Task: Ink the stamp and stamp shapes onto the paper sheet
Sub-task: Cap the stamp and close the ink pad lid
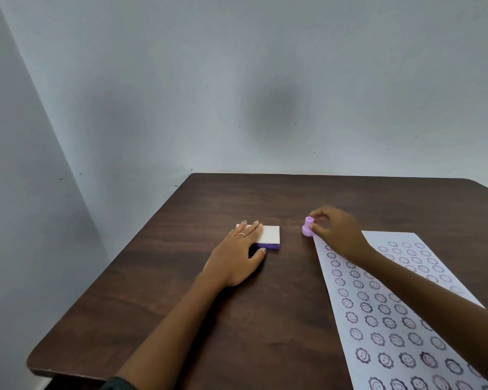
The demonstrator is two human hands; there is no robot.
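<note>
A small purple stamp (307,228) stands on the dark wooden table (181,305), just off the far left corner of the paper sheet (392,319). My right hand (334,232) pinches the stamp's handle with fingers and thumb. The sheet is white and covered with several rows of dark smiley-flower prints. To the left lies the ink pad (269,236), a flat purple case with its white lid closed. My left hand (238,253) rests on the pad's left part, fingers on the lid and thumb at its near edge.
A pale wall rises right behind the table's far edge. The table's left edge and its near left corner are in view. The sheet runs off the lower right of the frame.
</note>
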